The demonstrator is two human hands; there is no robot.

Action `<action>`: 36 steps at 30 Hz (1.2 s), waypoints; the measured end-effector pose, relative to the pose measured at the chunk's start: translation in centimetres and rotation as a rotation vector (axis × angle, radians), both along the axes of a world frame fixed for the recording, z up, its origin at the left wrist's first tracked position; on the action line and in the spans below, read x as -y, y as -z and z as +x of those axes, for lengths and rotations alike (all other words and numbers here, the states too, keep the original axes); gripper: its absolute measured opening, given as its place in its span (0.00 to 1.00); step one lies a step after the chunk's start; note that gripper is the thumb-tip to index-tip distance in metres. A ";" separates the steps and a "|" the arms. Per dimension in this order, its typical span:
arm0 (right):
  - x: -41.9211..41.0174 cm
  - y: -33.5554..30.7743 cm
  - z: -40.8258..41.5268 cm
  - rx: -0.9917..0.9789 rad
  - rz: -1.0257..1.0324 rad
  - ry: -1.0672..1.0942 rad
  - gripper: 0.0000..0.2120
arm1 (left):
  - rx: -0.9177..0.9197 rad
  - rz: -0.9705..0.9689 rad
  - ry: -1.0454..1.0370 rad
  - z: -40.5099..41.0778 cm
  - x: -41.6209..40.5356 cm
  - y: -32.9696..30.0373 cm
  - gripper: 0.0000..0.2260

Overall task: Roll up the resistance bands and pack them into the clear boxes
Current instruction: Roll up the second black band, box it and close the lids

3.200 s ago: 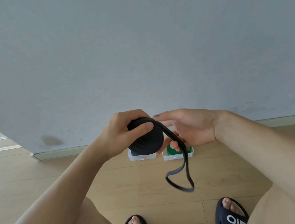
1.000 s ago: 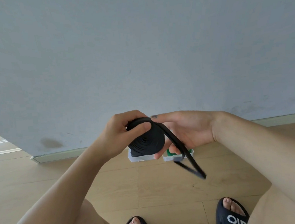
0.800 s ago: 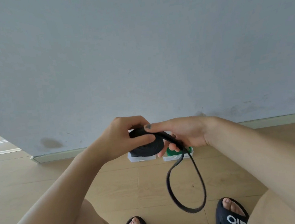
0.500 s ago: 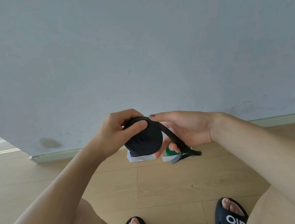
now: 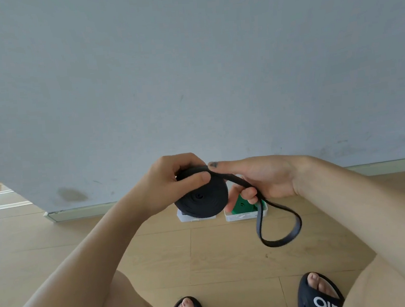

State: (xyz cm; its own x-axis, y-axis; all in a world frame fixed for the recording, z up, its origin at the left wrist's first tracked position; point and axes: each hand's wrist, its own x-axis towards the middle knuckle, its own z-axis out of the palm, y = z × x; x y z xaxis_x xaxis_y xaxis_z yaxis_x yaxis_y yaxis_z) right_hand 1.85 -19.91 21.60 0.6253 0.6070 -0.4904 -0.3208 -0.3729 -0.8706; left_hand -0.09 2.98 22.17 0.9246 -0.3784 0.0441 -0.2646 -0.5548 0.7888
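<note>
Left hand (image 5: 172,185) pinches the black band roll (image 5: 201,197) above the clear boxes (image 5: 244,211); right hand (image 5: 260,180) grips the tail (image 5: 280,229). Recommend steady tension, edges flush.

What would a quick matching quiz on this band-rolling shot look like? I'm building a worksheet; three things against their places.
Things:
1. black coil
2. loose loop
3. green band

Places:
A. inside the right-hand clear box
B. gripped in the left hand
C. hanging below the right hand

Pairs: 1-B, 2-C, 3-A
</note>
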 end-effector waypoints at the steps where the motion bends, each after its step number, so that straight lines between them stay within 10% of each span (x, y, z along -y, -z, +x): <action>1: -0.2 0.1 -0.3 0.020 -0.033 -0.004 0.24 | -0.007 0.076 0.029 -0.1 0.1 0.1 0.01; 15: -0.6 -0.5 -0.8 -0.198 0.187 -0.071 0.37 | 0.079 -0.141 -0.031 0.0 0.3 0.1 0.03; 36: -0.5 0.3 -0.4 -0.002 -0.069 -0.060 0.32 | 0.039 0.115 0.085 -0.3 0.8 0.3 0.01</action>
